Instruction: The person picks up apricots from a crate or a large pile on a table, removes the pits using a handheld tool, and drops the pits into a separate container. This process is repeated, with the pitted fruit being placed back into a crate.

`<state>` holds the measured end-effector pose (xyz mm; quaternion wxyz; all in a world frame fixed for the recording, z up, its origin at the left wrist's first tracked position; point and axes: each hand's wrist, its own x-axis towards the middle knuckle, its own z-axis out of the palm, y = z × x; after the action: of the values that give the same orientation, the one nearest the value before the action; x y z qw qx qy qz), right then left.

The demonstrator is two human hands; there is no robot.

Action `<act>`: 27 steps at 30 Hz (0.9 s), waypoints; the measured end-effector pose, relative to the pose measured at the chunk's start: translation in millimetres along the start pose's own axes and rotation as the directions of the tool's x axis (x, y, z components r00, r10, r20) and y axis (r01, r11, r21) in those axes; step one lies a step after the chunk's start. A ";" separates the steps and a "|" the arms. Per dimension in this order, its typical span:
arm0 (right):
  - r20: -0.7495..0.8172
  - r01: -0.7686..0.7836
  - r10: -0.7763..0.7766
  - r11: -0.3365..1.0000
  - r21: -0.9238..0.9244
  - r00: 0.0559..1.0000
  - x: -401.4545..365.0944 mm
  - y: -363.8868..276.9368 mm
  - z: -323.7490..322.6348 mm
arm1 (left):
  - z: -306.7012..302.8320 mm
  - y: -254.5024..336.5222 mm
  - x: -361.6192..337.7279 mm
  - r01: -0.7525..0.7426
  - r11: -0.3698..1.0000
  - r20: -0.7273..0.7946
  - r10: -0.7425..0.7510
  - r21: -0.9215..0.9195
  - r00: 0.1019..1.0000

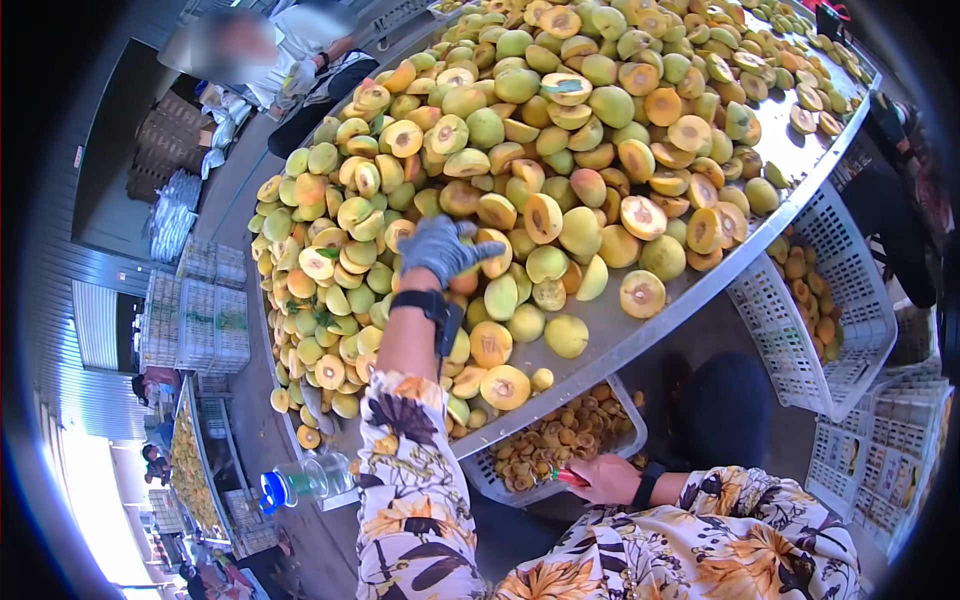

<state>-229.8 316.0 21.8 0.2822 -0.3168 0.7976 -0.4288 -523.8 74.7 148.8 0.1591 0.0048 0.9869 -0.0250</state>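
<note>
A large heap of yellow-green peach halves (543, 217), many with cut faces up, covers the metal table (640, 335). My left hand (437, 250), in a grey glove, reaches onto the heap with thumb and fingers apart. It touches the fruit, and its fingertips are partly hidden. Bare and low beside the table edge, my right hand (606, 480) is closed around a red-handled tool (570, 477); the tool's working end is hard to make out. Just beyond that hand, a white crate (628, 450) under the table edge holds small brownish pieces, perhaps pits.
A clear bottle with a blue cap (305, 482) lies at the table's left corner. White plastic crates (815, 300) stand on the right, one with fruit inside. Another person (300, 75) is across the table at upper left. Stacked crates (198, 320) stand farther left.
</note>
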 end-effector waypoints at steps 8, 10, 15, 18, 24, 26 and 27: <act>-0.370 0.139 -0.054 0.968 0.209 0.928 -51.9 -45.4 -99.7 | 35.9 21.8 -76.5 -0.083 0.997 -0.107 0.083 0.011 0.991; -0.567 0.123 -0.017 0.981 0.149 0.823 -83.8 -41.8 -138.1 | 34.5 20.9 -79.2 -0.072 0.997 -0.111 0.067 -0.033 0.991; -0.732 -0.272 0.275 0.954 0.127 0.624 -184.9 28.2 -178.5 | 10.5 64.2 -75.2 -0.291 0.953 -0.454 0.221 -0.089 0.863; -0.644 -0.584 0.473 0.810 0.050 0.601 -244.1 130.8 -137.0 | 12.4 104.7 -31.5 -0.409 0.906 -0.558 0.398 0.113 0.728; -0.368 -0.886 0.854 0.441 0.140 0.367 -343.3 278.0 46.6 | -6.6 174.3 13.4 -0.233 0.971 -0.073 0.237 0.062 0.969; -0.231 -0.938 0.925 0.332 0.102 0.302 -363.3 306.5 106.7 | -9.1 172.5 14.9 -0.211 0.977 -0.059 0.213 0.034 0.975; -0.179 -0.957 0.952 0.268 0.109 0.246 -367.3 306.1 117.2 | -7.9 169.0 15.0 -0.213 0.977 -0.067 0.213 0.009 0.975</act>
<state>9.2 663.4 -232.1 0.3949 0.2740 0.8556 -0.1919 -537.5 243.9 143.5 0.1273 0.1118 0.9855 -0.0084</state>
